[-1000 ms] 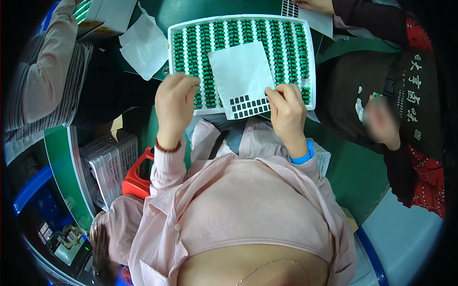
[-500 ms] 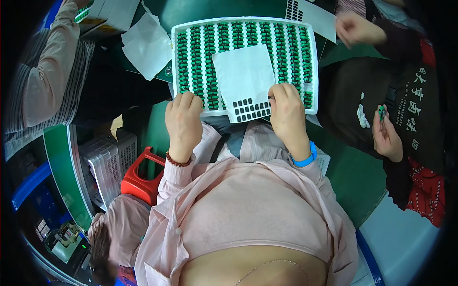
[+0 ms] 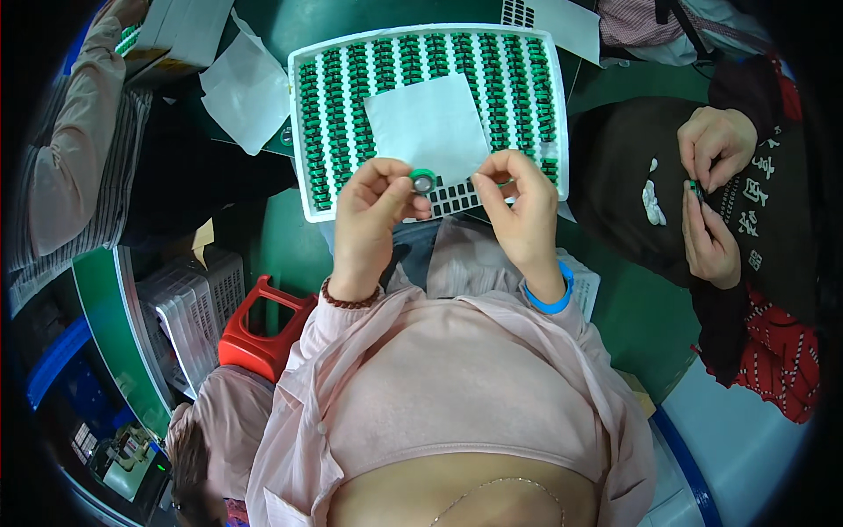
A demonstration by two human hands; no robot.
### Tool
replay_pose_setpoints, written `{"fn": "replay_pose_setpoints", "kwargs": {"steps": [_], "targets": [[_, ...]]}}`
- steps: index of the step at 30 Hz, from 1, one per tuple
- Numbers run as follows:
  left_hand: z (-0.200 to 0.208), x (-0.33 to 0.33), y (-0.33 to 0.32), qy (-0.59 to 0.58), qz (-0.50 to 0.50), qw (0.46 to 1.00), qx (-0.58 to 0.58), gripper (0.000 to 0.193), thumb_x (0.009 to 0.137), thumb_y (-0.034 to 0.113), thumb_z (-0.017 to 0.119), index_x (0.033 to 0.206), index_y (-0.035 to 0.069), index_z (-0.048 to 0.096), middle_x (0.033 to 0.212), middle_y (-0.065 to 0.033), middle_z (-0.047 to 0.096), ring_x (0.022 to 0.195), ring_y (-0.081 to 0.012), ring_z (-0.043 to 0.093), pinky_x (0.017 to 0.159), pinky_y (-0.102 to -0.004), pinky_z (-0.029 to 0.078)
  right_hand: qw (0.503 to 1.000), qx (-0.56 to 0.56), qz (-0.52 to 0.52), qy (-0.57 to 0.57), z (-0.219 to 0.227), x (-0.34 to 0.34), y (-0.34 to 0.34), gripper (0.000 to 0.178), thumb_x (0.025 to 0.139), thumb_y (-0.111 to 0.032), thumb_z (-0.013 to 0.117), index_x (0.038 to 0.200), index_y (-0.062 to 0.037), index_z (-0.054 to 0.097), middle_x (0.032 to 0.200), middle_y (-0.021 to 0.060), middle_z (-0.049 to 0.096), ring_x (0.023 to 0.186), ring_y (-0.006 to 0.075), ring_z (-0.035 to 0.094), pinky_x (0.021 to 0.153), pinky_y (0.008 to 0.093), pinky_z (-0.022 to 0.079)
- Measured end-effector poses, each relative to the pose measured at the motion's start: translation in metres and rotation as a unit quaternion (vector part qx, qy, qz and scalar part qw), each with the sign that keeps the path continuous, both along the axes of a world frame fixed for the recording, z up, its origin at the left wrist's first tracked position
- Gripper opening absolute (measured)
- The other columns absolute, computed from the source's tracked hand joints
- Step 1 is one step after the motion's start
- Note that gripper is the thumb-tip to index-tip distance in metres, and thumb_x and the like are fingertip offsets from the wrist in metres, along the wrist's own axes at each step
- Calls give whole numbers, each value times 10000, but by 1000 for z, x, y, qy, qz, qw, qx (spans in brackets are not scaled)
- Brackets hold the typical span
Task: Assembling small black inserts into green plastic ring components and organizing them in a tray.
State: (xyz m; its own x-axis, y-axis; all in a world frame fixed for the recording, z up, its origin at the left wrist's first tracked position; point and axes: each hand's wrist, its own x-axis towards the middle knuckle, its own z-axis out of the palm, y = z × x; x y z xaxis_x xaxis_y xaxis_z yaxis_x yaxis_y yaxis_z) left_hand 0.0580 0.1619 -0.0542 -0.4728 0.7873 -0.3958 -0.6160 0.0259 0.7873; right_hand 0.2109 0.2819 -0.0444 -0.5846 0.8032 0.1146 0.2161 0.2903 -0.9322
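A small round green part (image 3: 423, 182) with a grey centre is pinched in the fingertips of my left hand (image 3: 373, 206). My right hand (image 3: 524, 211) is closed, its thumb and forefinger together beside the sticker sheet; what they hold, if anything, is too small to make out. The white sheet (image 3: 430, 119), with rows of small black rectangles near its lower edge, lies on a white tray (image 3: 297, 123). Rows of green and black parts (image 3: 411, 61) fill that tray. My left fingers partly cover the sheet's lower left corner.
At the right, a co-worker's two hands (image 3: 713, 237) hold a small green part over a dark apron (image 3: 615, 167). Backing paper (image 3: 246, 88) lies left of the tray, another sticker sheet (image 3: 562, 26) behind it. A red stool (image 3: 255, 338) and white crates (image 3: 189, 307) stand lower left.
My left hand has moved from the tray's near left edge toward the sheet and now shows a round green part. My right thumb and forefinger have lifted off the stickers. The tray appears shifted left.
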Motion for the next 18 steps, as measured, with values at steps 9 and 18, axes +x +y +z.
{"fn": "replay_pose_setpoints", "kwargs": {"steps": [9, 18], "targets": [[1, 22, 12, 16, -28, 999, -32, 184, 996, 69, 599, 1134, -41, 652, 978, -92, 711, 787, -150, 708, 743, -285, 602, 918, -376, 49, 113, -5, -6, -10, 67, 981, -68, 609, 970, -8, 582, 769, 4, 578, 598, 39, 518, 525, 188, 423], [2, 23, 11, 2, -16, 999, -30, 173, 988, 47, 598, 1124, -47, 649, 966, -98, 706, 795, -158, 710, 738, -288, 604, 940, -327, 34, 88, -5, -9, -12, 82, 972, -83, 635, 970, -15, 588, 802, 19, 628, 613, 29, 548, 529, 173, 450]]}}
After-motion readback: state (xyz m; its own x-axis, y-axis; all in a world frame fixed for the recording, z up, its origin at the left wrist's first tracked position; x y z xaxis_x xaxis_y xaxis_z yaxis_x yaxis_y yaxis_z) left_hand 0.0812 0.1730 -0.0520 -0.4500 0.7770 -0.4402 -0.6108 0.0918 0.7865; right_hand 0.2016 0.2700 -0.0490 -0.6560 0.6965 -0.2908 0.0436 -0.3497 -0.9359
